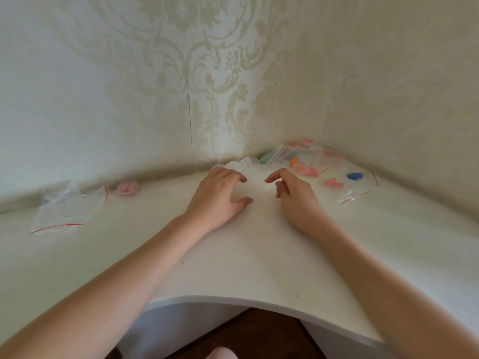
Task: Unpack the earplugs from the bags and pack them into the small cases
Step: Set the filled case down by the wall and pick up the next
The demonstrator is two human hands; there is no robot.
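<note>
white corner desk [233, 268], damask-patterned wallpaper [207, 73], dark wooden floor [248, 332]

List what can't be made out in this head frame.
- Clear cases: head view, overexposed against the white desk, count unreadable.
- Left hand and right hand: whether they grip anything is lost in glare.
- Bags in the corner: overlapping and blurred, earplug count unclear.
- Pink case: too blurred to tell lid state.

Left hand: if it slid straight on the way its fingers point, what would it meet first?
Probably the cluster of clear small cases against the wall corner, just beyond the left hand and its fingertips. Depth is unclear; the fingertips may already touch the nearest one.
</note>
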